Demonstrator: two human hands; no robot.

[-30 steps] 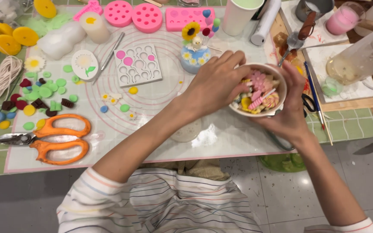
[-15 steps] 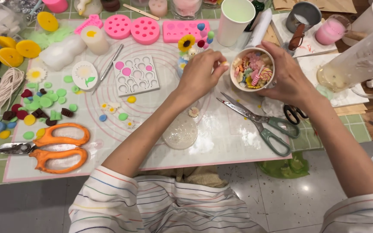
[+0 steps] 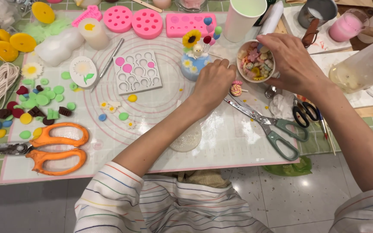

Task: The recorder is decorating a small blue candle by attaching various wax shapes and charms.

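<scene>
- Cup (image 3: 255, 60): small white cup filled with mixed pastel candy-like pieces, upper centre-right of the frame, standing on the mat (image 3: 221, 142).
- Right hand (image 3: 292, 60): curled over the cup from the right, fingers and thumb wrapped around its rim and side, gripping it.
- Left hand (image 3: 212, 84): just left of the cup, fingers bent and drawn together with the tips at the cup's left rim; whether they pinch a piece cannot be told.
- Lollipop (image 3: 236, 89): small swirled piece lying on the mat just below the cup, beside the left hand.
- Figurine (image 3: 194, 60): blue base with a sunflower and balloons, just left of the left hand.
- Green scissors (image 3: 266, 125): open, lying below the cup, right of centre.
- Black scissors (image 3: 305, 112): under the right wrist, at the mat's right edge.
- White mould (image 3: 137, 71): square, with round cavities, two of them filled pink, left of the figurine.
- Pink moulds (image 3: 147, 22): a row along the top edge.
- Paper cup (image 3: 247, 17): tall, white, above the small cup.
- Orange shears (image 3: 48, 149): lower left.
- Clay bits (image 3: 39, 101): green, red and yellow, scattered at the left.
</scene>
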